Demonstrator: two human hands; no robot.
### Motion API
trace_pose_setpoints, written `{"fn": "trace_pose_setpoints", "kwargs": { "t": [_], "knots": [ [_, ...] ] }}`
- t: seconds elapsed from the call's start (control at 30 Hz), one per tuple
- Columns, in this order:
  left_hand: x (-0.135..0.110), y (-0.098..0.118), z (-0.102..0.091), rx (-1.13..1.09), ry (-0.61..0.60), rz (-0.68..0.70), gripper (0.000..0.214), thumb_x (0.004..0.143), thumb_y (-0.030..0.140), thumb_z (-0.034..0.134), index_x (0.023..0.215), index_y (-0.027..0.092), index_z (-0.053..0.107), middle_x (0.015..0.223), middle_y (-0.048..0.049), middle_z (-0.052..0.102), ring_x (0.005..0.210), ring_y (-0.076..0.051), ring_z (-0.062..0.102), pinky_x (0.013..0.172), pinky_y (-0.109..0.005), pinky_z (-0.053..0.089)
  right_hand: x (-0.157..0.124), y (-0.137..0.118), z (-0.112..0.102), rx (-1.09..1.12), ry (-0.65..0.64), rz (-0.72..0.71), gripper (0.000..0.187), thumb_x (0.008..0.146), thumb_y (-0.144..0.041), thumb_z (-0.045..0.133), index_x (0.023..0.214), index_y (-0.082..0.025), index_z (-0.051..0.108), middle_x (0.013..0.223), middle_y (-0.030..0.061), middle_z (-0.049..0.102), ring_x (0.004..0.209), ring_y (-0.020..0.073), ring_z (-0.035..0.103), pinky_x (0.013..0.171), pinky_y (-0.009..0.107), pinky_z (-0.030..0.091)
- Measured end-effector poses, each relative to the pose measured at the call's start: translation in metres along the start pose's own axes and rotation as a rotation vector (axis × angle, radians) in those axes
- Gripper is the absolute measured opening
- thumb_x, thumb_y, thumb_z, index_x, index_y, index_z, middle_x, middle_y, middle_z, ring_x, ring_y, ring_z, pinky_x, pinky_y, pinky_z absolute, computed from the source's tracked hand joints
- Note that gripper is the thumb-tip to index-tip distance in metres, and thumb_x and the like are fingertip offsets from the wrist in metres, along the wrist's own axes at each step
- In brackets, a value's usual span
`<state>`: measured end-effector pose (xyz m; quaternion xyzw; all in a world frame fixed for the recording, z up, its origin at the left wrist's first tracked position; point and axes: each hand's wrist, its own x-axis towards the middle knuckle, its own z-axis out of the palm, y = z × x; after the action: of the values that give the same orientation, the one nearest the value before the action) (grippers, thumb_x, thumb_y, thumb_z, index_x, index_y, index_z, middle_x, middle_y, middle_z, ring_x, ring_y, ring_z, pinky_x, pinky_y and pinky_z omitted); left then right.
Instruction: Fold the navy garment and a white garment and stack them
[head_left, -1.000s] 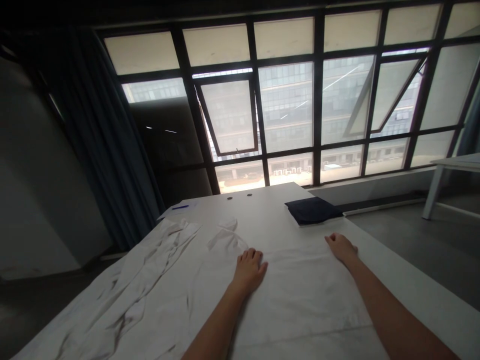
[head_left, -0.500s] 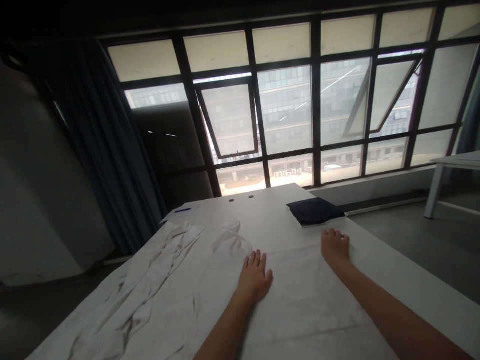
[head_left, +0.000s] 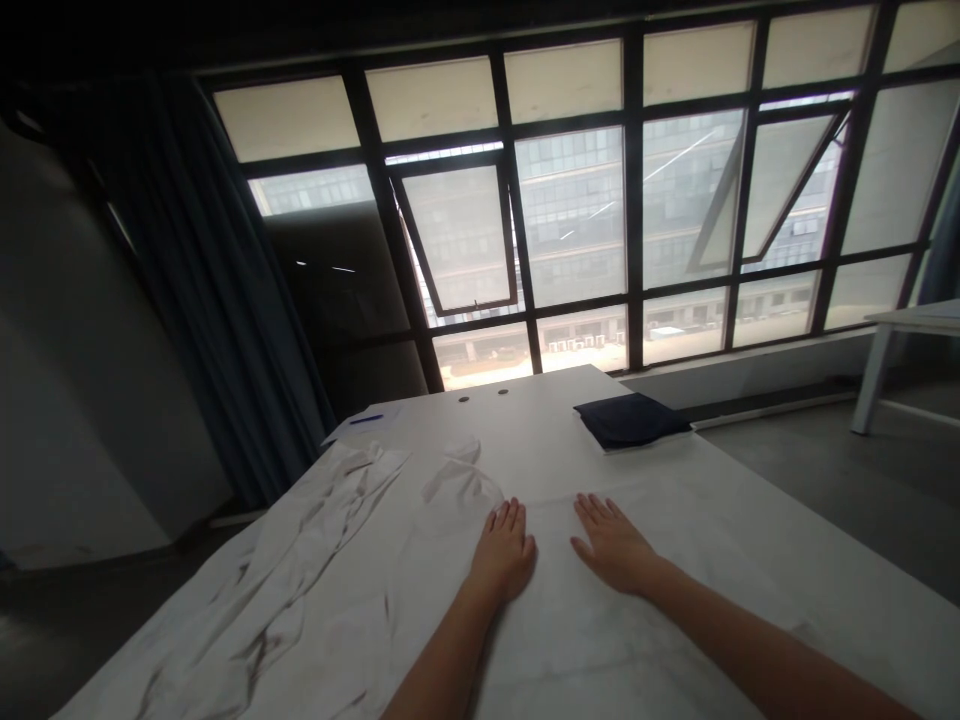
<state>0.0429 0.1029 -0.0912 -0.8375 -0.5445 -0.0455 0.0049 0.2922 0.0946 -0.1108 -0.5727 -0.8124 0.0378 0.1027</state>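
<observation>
Dim indoors, daylight through tall windows (head_left: 570,200)

Left forearm (head_left: 442,660) and right forearm (head_left: 750,650), both cut off below

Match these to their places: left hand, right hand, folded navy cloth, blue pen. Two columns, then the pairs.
Things:
1 left hand
2 right hand
3 folded navy cloth
4 blue pen

Places:
A on a sheet of paper
B flat on white cloth, nearer the navy cloth
C at the far edge of the table
D flat on the white cloth, nearer its crumpled fold

Pairs: 1-D, 2-B, 3-C, 4-A
</observation>
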Motion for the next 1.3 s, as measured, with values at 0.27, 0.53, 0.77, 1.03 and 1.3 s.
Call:
{"fn": "trace_pose_setpoints", "kwargs": {
  "t": [0.27, 0.53, 0.77, 1.03, 1.3],
  "knots": [
    [-0.028, -0.021, -0.018, -0.026, -0.038, 0.037, 0.071, 0.100, 0.055, 0.026, 0.158, 0.013, 0.026, 0.164, -0.0085, 0.020, 0.152, -0.022, 0.015, 0.123, -0.040, 0.013, -0.037, 0.125, -0.011, -0.174, 0.052, 0.272, 0.087, 0.093, -0.065, 0.022, 0.153, -0.003, 0.032, 0.161, 0.0182, 0.026, 0.150, 0.0314, 0.020, 0.122, 0.049, 0.014],
    [-0.088, -0.098, -0.027, 0.020, -0.069, -0.092, 0.077, 0.100, 0.064, 0.019, 0.159, 0.014, 0.021, 0.165, -0.0074, 0.013, 0.153, -0.024, 0.012, 0.123, -0.043, 0.012, -0.039, 0.129, -0.007, -0.175, 0.086, 0.271, 0.087, 0.092, -0.063, 0.026, 0.151, -0.001, 0.036, 0.160, 0.0203, 0.029, 0.150, 0.0337, 0.021, 0.121, 0.054, 0.008],
    [-0.093, -0.100, -0.027, 0.084, -0.077, -0.242, 0.075, 0.098, 0.064, 0.021, 0.159, 0.021, 0.017, 0.165, -0.0038, 0.008, 0.153, -0.032, 0.006, 0.120, -0.057, 0.010, -0.024, 0.085, -0.025, -0.257, 0.157, 0.340, 0.075, 0.091, -0.049, 0.037, 0.147, 0.000, 0.043, 0.155, 0.0255, 0.036, 0.148, 0.0389, 0.024, 0.120, 0.058, 0.000],
    [-0.092, -0.098, -0.027, 0.105, -0.048, -0.285, 0.070, 0.097, 0.068, 0.028, 0.158, 0.034, 0.021, 0.166, -0.0087, 0.010, 0.151, -0.039, 0.008, 0.117, -0.059, 0.011, 0.010, -0.121, -0.003, 0.094, -0.047, -0.167, 0.075, 0.098, -0.059, 0.026, 0.156, -0.011, 0.029, 0.164, 0.0176, 0.020, 0.151, 0.0346, 0.013, 0.120, 0.058, 0.006],
    [-0.094, -0.097, -0.030, 0.102, -0.043, -0.288, 0.072, 0.096, 0.071, 0.026, 0.158, 0.033, 0.023, 0.165, -0.0124, 0.014, 0.151, -0.038, 0.011, 0.118, -0.057, 0.012, 0.008, -0.118, 0.004, 0.164, -0.076, -0.206, 0.079, 0.097, -0.066, 0.020, 0.158, -0.017, 0.024, 0.165, 0.0108, 0.017, 0.152, 0.0303, 0.009, 0.122, 0.052, 0.002]
  ]
}}
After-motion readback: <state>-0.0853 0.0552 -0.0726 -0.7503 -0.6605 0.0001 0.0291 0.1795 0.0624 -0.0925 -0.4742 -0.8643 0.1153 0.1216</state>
